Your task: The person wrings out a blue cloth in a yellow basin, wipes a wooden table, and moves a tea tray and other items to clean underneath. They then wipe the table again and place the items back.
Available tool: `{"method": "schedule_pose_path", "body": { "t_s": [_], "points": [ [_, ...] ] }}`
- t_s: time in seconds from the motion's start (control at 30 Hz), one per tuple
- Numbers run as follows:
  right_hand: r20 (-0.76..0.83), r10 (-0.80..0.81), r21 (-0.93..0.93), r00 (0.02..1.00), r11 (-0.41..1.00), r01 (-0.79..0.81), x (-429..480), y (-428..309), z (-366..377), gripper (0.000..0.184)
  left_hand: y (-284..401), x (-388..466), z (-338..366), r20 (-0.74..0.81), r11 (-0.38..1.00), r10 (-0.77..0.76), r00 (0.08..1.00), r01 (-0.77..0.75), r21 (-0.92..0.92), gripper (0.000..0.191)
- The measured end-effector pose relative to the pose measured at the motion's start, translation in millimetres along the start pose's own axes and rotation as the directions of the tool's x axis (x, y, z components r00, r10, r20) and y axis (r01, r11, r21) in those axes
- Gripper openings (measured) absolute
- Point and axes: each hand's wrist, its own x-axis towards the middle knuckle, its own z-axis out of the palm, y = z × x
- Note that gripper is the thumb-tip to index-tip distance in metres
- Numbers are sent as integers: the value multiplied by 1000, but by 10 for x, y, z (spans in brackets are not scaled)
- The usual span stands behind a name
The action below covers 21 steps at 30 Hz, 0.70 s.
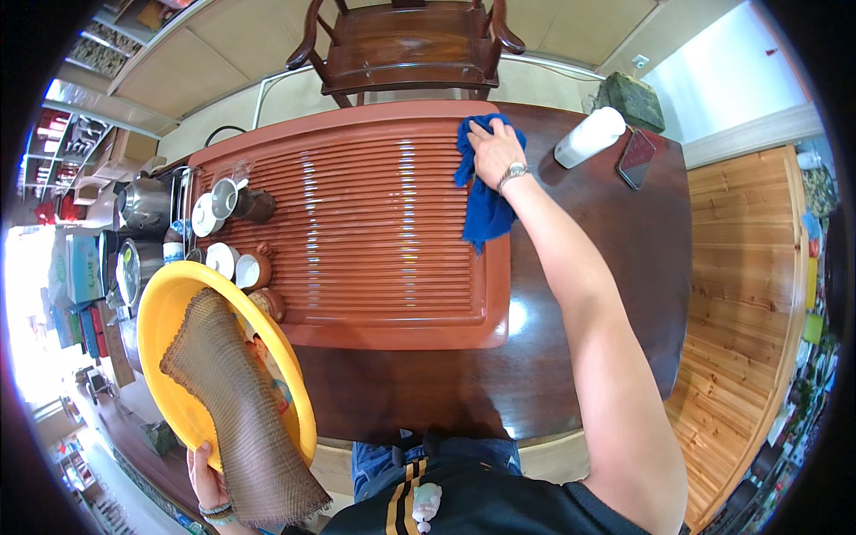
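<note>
My right hand [498, 154], with a metal watch on its wrist, grips a bunched blue cloth [491, 217] and presses it on the far right corner of a reddish-brown slatted tea tray [361, 234]. The cloth's lower end lies over the tray's right rim. At lower left my left hand [206, 478] holds the rim of a yellow plastic basin [155, 334], tilted, with its printed inside partly showing. A brown woven cloth [234, 414] with frayed ends lies in the basin and hangs over its near edge, beside my wrist. My left fingers are partly hidden under the basin.
White cups [221, 259], a strainer [225, 198] and small brown teapots [259, 206] crowd the tray's left end. Steel kettles [144, 200] stand beyond. On the dark wooden table [602, 247] are a white bottle [590, 137] and a phone [636, 159]. A wooden chair [408, 47] stands opposite.
</note>
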Motion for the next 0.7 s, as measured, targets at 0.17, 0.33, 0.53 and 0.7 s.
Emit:
{"method": "schedule_pose_path", "body": {
  "t_s": [0.17, 0.33, 0.53, 0.7],
  "points": [
    [-114, 2, 18, 993, 1000, 0, 7, -30, 75, 31, -15, -90, -126, -82, 999, 13, 997, -10, 31, 46],
    [-122, 8, 134, 993, 991, 9, -467, -286, 27, 25, -93, -106, -404, -19, 998, 61, 998, -61, -7, 46],
    [-221, 18, 320, 975, 946, 55, -1707, -809, -33, 24, -317, 13, -845, -45, 999, 3, 999, 0, 54, 28],
    [-226, 80, 451, 971, 892, 31, -2489, -1188, -152, 15, -588, -64, -980, 82, 987, 49, 995, -35, -157, 36]
  ]
}}
